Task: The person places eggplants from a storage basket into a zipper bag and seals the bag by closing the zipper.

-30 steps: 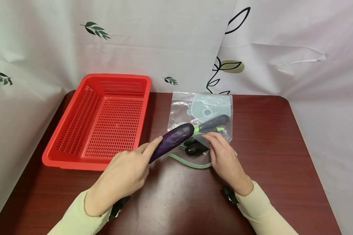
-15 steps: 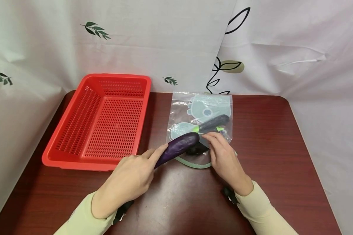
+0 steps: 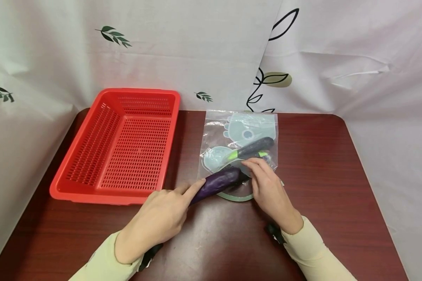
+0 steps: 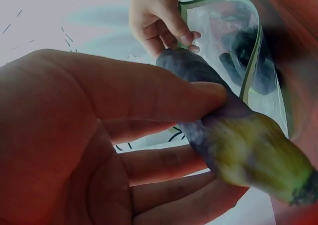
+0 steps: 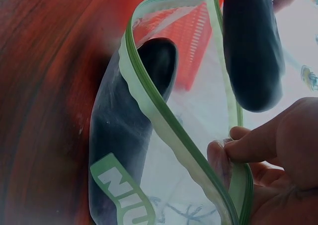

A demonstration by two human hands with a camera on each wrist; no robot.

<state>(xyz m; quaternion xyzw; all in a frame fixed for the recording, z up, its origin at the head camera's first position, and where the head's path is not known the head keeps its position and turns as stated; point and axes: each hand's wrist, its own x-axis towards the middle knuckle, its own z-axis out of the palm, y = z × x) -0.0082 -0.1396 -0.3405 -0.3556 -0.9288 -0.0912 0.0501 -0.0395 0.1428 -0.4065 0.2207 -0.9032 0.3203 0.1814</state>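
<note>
My left hand [image 3: 158,216] grips a purple eggplant [image 3: 219,182] near its stem end, with the rounded end pointing toward the bag. Its yellow-green cap [image 4: 248,150] shows in the left wrist view. A clear zip bag [image 3: 211,128] with a green-edged mouth lies on the table, holding several dark eggplants [image 3: 254,147]. With thumb and fingers, my right hand [image 3: 270,191] pinches the bag's edge, and the mouth gapes. In the right wrist view the held eggplant's tip [image 5: 256,88] hangs beside the bag's green rim [image 5: 164,108]; whether it is inside cannot be told.
A red perforated plastic basket [image 3: 54,190] stands at the left of the dark red wooden table [image 3: 323,164], with nothing seen in it. White leaf-patterned cloth [image 3: 154,54] hangs behind the table and along its sides.
My left hand has moved right and toward me with the eggplant, whose tip is now lower, at the bag's mouth. My right hand keeps its pinch on the bag's edge.
</note>
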